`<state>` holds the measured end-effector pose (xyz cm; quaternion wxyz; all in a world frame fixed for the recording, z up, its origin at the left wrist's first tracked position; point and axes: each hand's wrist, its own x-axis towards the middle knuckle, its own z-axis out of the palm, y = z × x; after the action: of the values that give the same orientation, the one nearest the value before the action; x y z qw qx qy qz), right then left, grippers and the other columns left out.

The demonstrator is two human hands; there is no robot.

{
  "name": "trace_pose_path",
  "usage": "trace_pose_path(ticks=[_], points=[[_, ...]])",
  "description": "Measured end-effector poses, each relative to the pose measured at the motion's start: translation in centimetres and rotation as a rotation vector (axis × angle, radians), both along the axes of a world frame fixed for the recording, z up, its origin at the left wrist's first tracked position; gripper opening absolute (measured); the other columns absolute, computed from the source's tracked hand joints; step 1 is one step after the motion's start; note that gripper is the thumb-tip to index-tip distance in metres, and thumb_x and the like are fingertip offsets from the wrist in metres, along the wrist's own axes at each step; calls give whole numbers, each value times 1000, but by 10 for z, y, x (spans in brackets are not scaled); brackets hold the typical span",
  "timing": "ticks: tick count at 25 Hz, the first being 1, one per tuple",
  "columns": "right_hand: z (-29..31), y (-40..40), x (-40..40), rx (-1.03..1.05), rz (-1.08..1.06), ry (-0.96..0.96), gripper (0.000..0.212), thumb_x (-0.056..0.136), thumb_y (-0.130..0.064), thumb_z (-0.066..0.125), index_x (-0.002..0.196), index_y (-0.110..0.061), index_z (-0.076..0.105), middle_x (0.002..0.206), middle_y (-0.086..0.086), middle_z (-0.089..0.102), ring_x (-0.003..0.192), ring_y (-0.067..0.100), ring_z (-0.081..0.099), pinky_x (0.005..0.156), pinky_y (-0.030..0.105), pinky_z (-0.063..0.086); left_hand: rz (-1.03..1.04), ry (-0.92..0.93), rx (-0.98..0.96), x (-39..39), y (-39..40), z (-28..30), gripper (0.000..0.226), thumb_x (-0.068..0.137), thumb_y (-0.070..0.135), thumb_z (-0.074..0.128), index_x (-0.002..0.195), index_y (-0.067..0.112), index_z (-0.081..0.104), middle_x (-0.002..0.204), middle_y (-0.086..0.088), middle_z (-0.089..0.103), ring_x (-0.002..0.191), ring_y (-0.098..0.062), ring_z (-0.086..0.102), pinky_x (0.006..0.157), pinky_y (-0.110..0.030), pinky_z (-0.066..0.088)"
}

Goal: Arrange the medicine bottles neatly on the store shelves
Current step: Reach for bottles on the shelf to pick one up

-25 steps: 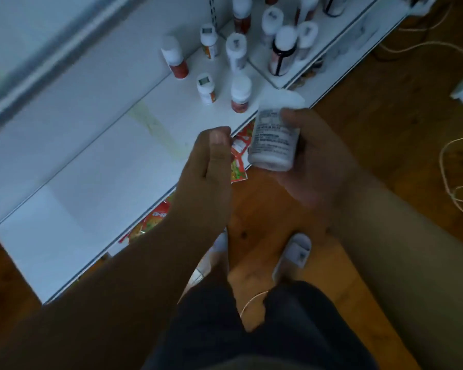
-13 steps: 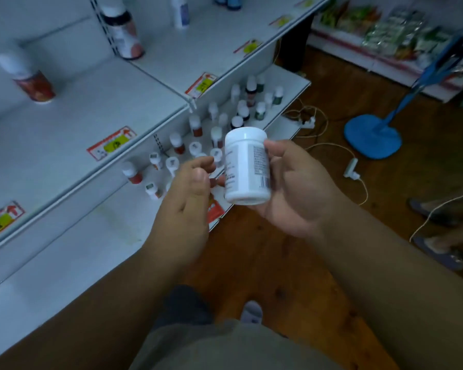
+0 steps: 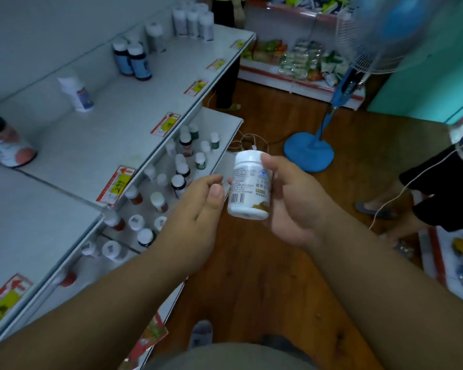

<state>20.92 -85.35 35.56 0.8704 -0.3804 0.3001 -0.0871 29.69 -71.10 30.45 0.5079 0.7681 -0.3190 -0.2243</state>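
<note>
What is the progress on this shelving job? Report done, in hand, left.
Done: three white bottles stand in a tight row at the white upper shelf's far end, two dark blue bottles beside each other nearer. In hand: the right hand grips a white barcoded bottle; the left hand hovers beside it, empty. Left: scattered small white-capped bottles on the lower shelf.
</note>
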Motion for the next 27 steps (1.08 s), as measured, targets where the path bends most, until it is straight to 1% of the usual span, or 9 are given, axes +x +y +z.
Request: trace_pose_path(ticks=[2,7,10,13,17,20,23,24,27], points=[[1,-33,7,25,-52,-4,29,98,-23,44,118,-8,60,105,16,69,98,27,68,81,46,57,-57,28,-3,18,-34,4,77,81,78,19,139,34,44,131,12,54,122,-6,50,102,-42,45],[-13,-131,33,-176,-48,-15,49,83,-24,69,125,0,58,117,23,66,110,34,64,96,52,53,-134,75,-78,46,-134,3,63,90,67,25,137,32,47,125,17,58,117,5,53,95,-20,45],[-18,-203,60,-275,56,-20,48,88,-24,67,127,0,57,124,26,63,115,38,62,98,55,51,-91,60,-107,63,-199,0,62,90,69,26,136,33,47,127,16,57,120,1,53,98,-25,46],[-4,-267,99,-330,148,7,42,88,-22,62,125,-3,59,121,24,65,110,33,66,96,51,53,25,56,-103,90,-251,7,66,88,73,25,136,35,46,127,19,56,120,3,52,99,-27,45],[7,-325,172,-401,266,-24,49,77,-28,65,121,-7,62,117,19,68,112,35,64,95,50,54,150,15,-11,141,-293,13,60,94,67,25,143,36,38,137,19,49,121,6,47,91,-11,39],[3,-349,246,-458,348,-54,48,79,-29,71,121,-8,62,117,18,68,112,34,64,95,49,54,221,-32,52,195,-311,12,58,92,69,26,142,42,36,137,22,46,119,8,46,84,-10,38],[-1,-371,330,-510,342,-107,48,74,-28,74,116,-10,63,113,16,70,109,33,66,98,53,51,250,-122,62,269,-332,11,61,87,66,26,139,37,41,131,20,48,115,9,45,82,-5,39],[1,-376,351,-543,349,-106,48,73,-28,73,116,-10,63,113,15,70,108,32,67,98,53,52,259,-142,74,290,-338,10,61,88,67,26,137,36,43,131,18,50,115,8,46,87,-8,40],[9,-397,416,-685,456,-66,39,86,-26,71,122,-12,60,116,10,68,107,26,66,95,45,55,322,-233,142,349,-355,6,77,86,79,17,139,30,45,134,10,52,120,-4,49,103,-34,42]])
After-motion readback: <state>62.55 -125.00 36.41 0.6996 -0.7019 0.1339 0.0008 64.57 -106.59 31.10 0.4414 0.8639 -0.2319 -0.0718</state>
